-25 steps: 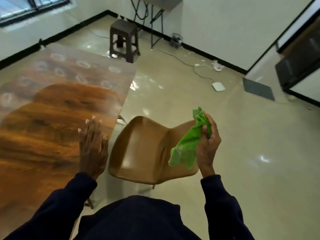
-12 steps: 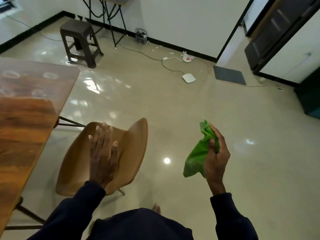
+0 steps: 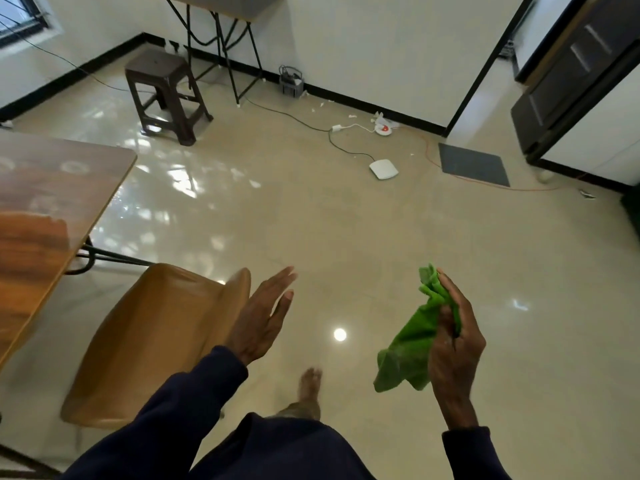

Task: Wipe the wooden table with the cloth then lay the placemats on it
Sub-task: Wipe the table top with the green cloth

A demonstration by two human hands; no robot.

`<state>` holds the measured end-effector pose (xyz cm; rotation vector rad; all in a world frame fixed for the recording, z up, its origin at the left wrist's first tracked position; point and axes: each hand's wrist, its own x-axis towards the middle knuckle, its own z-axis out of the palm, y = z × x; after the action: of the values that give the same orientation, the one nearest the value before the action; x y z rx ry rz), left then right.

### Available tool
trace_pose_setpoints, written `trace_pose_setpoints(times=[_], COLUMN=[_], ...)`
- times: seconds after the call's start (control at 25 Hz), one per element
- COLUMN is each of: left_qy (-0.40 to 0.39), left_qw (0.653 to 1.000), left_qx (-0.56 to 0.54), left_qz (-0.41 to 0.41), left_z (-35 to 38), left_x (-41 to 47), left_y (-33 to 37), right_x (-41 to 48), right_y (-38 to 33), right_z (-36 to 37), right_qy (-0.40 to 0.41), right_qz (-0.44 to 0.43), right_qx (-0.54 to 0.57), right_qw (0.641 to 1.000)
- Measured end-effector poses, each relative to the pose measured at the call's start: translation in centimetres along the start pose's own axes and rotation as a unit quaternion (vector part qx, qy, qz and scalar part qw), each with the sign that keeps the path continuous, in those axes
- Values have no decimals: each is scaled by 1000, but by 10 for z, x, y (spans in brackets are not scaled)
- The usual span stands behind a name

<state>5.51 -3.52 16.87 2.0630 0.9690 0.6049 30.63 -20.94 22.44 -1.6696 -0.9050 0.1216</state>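
My right hand (image 3: pixel 453 337) grips a crumpled green cloth (image 3: pixel 410 344), which hangs down from the fingers over the floor. My left hand (image 3: pixel 263 317) is held out in the air with straight fingers, just right of the chair's back, holding nothing. The wooden table (image 3: pixel 45 209) shows only its corner at the left edge of the view, well away from both hands. No placemats are in view.
A tan plastic chair (image 3: pixel 152 341) stands beside the table corner. Further off are a dark stool (image 3: pixel 166 95), a folding stand, cables, a white device (image 3: pixel 383 169) and a dark mat (image 3: pixel 474 164) on the glossy floor. My bare foot (image 3: pixel 310 386) is below.
The view has swung right, away from the table. My left hand has left the table edge, passed over the chair back and now hangs in the air. The cloth stays in my right hand.
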Motion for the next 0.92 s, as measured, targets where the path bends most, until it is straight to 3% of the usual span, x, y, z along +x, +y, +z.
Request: trace_pose_setpoints(times=[0.28,0.36,0.44,0.52,0.76,0.92], left_qy=[39,59,67,119,287,398], left_qw=[995,994,991,985,923,864], left_qx=[-57,-45,-47,-27,-44,-34], left_qz=[-73,-78,-106,-118,-251,-307], left_z=[42,41,31,12,-50,-76], left_x=[127,168,190,207,226,254], left_y=[-18,-22,-27,-37,-75,-96], right_x=[140,188,228,265,357,416], right_y=[42,54,60,67,80,76], right_z=[31,54,79,118,260,367], right_qy=[-47,-54,-93,-111,-253,-365], right_qz=[-34,-63,-13,-32,-43,-78], right_qx=[22,29,40,57,125,168], right_qw=[998,996,995,992,959,912])
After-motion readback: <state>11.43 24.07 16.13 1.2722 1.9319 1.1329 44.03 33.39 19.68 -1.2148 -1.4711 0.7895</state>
